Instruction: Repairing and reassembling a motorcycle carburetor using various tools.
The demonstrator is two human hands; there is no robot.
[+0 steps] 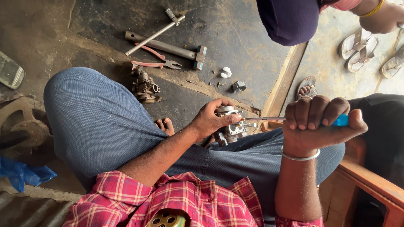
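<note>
Gripping a small metal carburettor [229,125] in the left hand [209,121], fingers wrapped tight over its top, propped on the blue-trousered knee [126,126], apparently to steady it against the tool. Clenched in the right hand [315,122], a blue-handled screwdriver [269,119], held level with its tip touching the carburettor's side. Lying farther out on the dark floor [235,29]: a second carburettor [145,88], pliers [155,64], hammer [168,47], T-handle wrench [155,32]; no labels or packages legible.

Screwdriver [294,119] handle mostly hidden in right hand [320,124]; sandals [393,63] cut off at edge.
</note>
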